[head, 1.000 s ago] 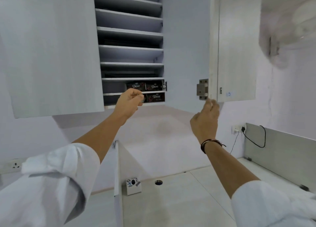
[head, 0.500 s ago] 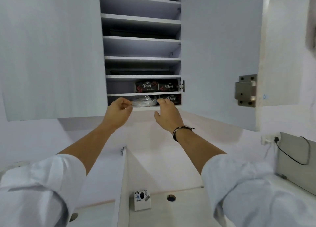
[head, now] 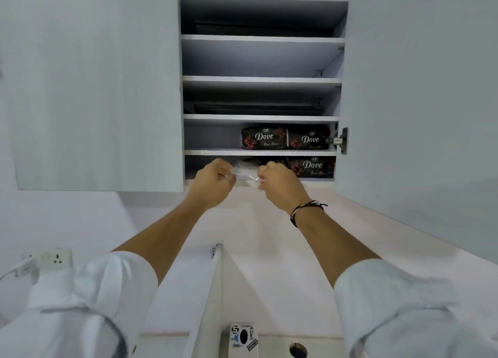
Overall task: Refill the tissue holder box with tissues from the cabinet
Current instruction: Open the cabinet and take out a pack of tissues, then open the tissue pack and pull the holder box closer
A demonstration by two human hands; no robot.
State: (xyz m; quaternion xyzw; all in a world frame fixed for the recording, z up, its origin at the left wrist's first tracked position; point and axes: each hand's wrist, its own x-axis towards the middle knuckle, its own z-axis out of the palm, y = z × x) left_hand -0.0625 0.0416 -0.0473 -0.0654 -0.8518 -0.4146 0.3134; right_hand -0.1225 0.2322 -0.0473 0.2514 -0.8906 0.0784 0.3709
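The wall cabinet (head: 261, 119) stands open above me, its shelves stacked one over another. Black "Dove" tissue packs lie on the two lowest shelves: two side by side (head: 285, 138) on the upper one and one (head: 312, 166) at the right of the bottom shelf. A crinkled clear plastic pack of white tissues (head: 244, 171) sits at the front edge of the bottom shelf. My left hand (head: 213, 182) and my right hand (head: 280, 186) are closed on its two ends. The white tissue holder box (head: 244, 340), with stickers and a dark oval slot, stands on the desk below.
The open cabinet door (head: 420, 101) hangs to the right, with its hinge (head: 340, 140) near the shelves. A closed door (head: 94, 88) is on the left. A white divider panel (head: 213, 290) rises from the desk. A wall socket with a plug (head: 49, 259) is at lower left; a cable hole (head: 297, 349) lies beside the holder.
My right hand left the open door's edge and came over to the bottom shelf. Both hands now grip the clear tissue pack. My view has tilted up toward the cabinet.
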